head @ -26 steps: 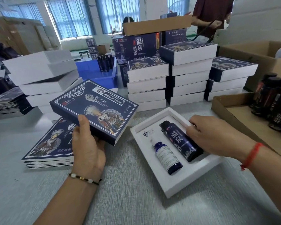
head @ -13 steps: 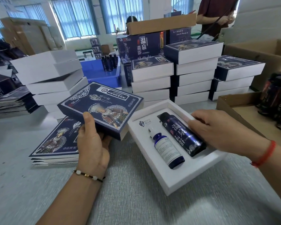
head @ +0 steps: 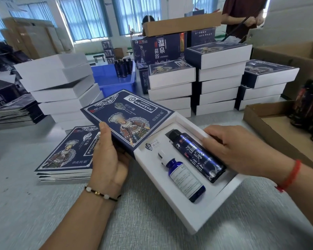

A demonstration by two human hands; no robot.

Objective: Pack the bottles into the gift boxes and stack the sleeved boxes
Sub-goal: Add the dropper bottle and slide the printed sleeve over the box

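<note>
Navy print covers the sleeve [head: 126, 120] gripped by the left hand [head: 107, 159]: thumb on its top face, fingers curled beneath. Its face shows a figure in silver headdress and costume; the Chinese text on it is too small to read with confidence. The sleeve's near end meets the far left edge of the white gift box [head: 197, 219], which lies open and raised off the grey desk [head: 152, 235].

Two bottles lie side by side in the box's recessed insert. The tall dark bottle [head: 197, 156] carries large white characters, 温泉 and 苗浴, running along its length. The smaller blue bottle [head: 182, 177] has a white cap and a pale label with unreadable fine print. The right hand [head: 237, 150] holds the box by its right edge, fingers curled over the rim and touching the tall bottle.

Sleeved boxes [head: 219, 78] stand in three stacks at the far side of the desk. Flat sleeves [head: 65, 156] lie piled at the left, just beside the left hand. White unsleeved boxes [head: 58, 87] are stacked behind them. A cardboard tray [head: 271, 127] with dark bottles sits at the right edge. Bare desk lies in front of the box.
</note>
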